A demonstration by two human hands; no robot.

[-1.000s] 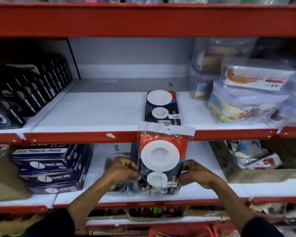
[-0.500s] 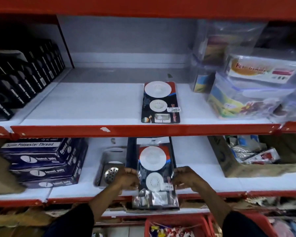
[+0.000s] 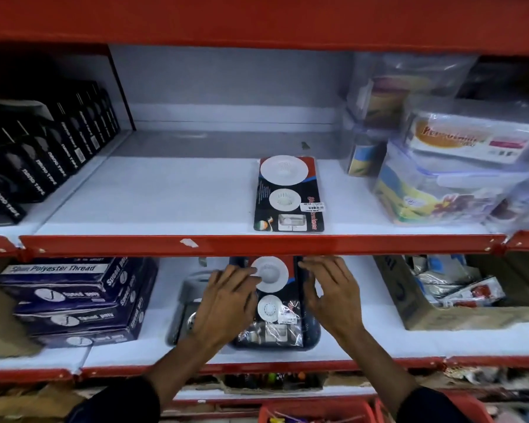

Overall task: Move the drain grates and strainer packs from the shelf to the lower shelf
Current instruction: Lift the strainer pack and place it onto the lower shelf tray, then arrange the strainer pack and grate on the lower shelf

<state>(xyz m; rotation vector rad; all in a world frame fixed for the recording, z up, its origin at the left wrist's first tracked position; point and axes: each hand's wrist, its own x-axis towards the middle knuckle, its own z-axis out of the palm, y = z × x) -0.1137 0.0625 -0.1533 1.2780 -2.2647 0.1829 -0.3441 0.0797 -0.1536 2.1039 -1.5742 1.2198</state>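
Observation:
One strainer pack (image 3: 289, 193), black and red card with two white strainers, lies flat on the upper shelf (image 3: 165, 203). A second strainer pack (image 3: 275, 303) lies flat on a dark stack on the lower shelf (image 3: 364, 340). My left hand (image 3: 226, 303) rests over its left side, fingers spread and touching the large white strainer. My right hand (image 3: 333, 294) is along its right edge, fingers apart. A metal drain grate (image 3: 190, 319) sits just left of the stack, partly hidden by my left hand.
Black tape boxes (image 3: 43, 154) line the upper shelf's left, clear plastic containers (image 3: 455, 178) its right. Blue thread boxes (image 3: 74, 300) stack at lower left. A cardboard box (image 3: 440, 315) of packets stands at lower right. The red shelf rail (image 3: 257, 244) runs just above my hands.
The pack I held upright by its sides went down and back onto the lower-shelf stack and now lies flat. My fingers have spread out over and beside it.

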